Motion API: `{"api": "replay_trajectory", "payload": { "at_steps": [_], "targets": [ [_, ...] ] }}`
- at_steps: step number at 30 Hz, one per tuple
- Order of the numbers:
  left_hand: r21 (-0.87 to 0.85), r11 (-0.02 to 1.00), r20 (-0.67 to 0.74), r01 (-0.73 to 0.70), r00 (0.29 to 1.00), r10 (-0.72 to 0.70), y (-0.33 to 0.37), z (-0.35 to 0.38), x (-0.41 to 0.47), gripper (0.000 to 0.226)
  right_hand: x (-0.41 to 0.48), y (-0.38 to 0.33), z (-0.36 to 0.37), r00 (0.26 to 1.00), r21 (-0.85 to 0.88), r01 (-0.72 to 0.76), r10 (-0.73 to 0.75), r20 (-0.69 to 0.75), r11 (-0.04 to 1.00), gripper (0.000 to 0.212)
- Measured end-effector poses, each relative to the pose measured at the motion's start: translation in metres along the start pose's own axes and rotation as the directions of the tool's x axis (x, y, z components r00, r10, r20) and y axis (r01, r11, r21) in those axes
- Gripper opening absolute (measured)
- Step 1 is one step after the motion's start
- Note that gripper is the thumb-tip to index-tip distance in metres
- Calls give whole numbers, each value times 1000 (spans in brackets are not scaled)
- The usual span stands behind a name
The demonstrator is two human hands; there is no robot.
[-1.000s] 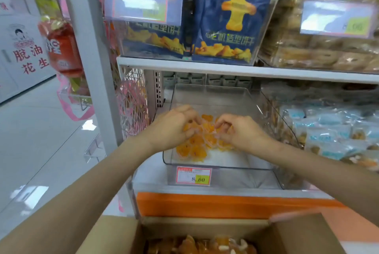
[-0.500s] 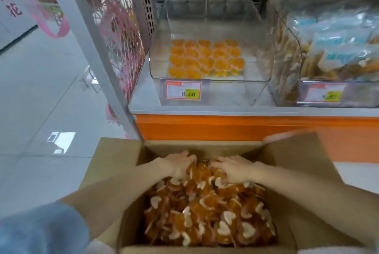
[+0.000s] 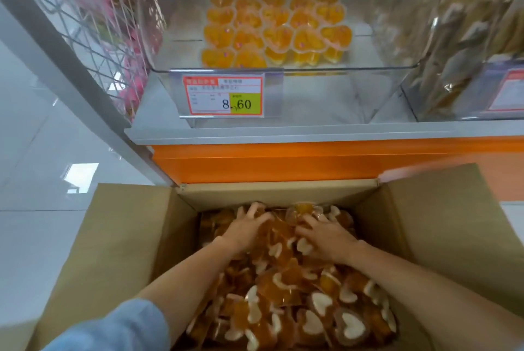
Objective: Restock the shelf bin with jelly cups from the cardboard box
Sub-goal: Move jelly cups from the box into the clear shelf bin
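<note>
The open cardboard box [image 3: 136, 237] stands on the floor below the shelf, heaped with orange heart-shaped jelly cups [image 3: 283, 294]. Both my hands are inside it at the far end of the heap. My left hand [image 3: 245, 230] digs its spread, bent fingers into the cups and grips some. My right hand [image 3: 326, 234] does the same beside it, fingers curled over cups, with one orange cup [image 3: 304, 208] raised between the hands. Above, the clear shelf bin [image 3: 283, 70] holds one layer of several jelly cups [image 3: 276, 30] toward its back.
A price tag reading 8.60 [image 3: 224, 96] hangs on the bin's front. A bin of wrapped snacks [image 3: 465, 38] stands to the right, a wire rack with pink items [image 3: 113, 24] to the left. An orange shelf front [image 3: 283, 163] sits just behind the box.
My hands left the shelf bin, dropped into the cardboard box and now dig further forward into the heap. The view tilted down and moved closer.
</note>
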State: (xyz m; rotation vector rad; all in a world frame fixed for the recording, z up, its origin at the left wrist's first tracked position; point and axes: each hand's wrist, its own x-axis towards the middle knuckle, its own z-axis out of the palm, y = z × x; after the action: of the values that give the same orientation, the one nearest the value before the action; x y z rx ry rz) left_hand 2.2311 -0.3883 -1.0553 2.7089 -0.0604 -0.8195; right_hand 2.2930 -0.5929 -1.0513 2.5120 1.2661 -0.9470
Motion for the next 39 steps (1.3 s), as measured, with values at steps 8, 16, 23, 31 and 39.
{"api": "replay_trajectory", "payload": {
  "at_steps": [8, 16, 23, 31, 39],
  "targets": [
    [-84, 993, -56, -83, 995, 78, -8, 12, -5, 39, 0, -8, 5, 998, 51, -62, 62, 14, 997, 55],
    [23, 999, -58, -36, 998, 37, -10, 25, -5, 55, -1, -2, 10, 989, 283, 7, 34, -141, 959, 42],
    [-14, 986, -211, -169, 964, 162, -11, 23, -8, 21, 0, -1, 6, 993, 250, -21, 48, -104, 968, 41],
    [-204, 959, -243, -198, 959, 146, -6, -14, -35, 26, -3, -1, 6, 990, 364, -38, 85, -115, 930, 39],
    [-115, 951, -267, -287, 931, 249, 24, -69, -75, 30, -32, -3, -34, 964, 502, -80, 194, -180, 861, 34]
  ]
}}
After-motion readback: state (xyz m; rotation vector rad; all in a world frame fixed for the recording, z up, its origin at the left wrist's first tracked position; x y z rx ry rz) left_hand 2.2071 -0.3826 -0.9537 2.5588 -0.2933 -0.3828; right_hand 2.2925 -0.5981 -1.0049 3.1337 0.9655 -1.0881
